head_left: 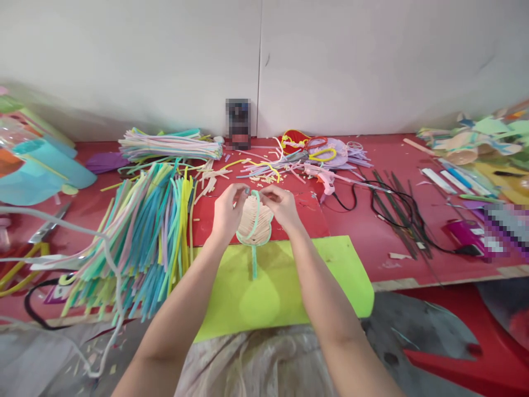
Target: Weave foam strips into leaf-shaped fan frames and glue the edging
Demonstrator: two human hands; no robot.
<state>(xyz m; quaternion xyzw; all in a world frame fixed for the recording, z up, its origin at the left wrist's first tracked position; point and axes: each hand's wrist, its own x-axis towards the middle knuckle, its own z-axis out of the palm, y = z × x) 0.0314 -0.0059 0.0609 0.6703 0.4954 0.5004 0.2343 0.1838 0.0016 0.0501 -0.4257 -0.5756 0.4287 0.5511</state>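
Observation:
A leaf-shaped piece made of cream pipe cleaners (246, 225), edged in mint green, is held up between my two hands over the front of the table. A mint green stem (254, 263) points down from it towards me, and a green strand crosses its face. My left hand (230, 212) pinches the upper left edge. My right hand (282, 205) pinches the upper right edge, close to the green loop at the top. The fingertips partly hide that far end. Beneath lies a yellow-green sheet (330, 270) over the table's front edge.
Bundles of coloured pipe cleaners (140, 237) lie to the left, near yellow-handled scissors (41, 237). Behind my hands are cut scraps, more scissors (322, 154) and a pink glue gun (324, 179). Its black cable (403, 220) winds across the right side. A pixelated dark object (238, 124) stands against the wall.

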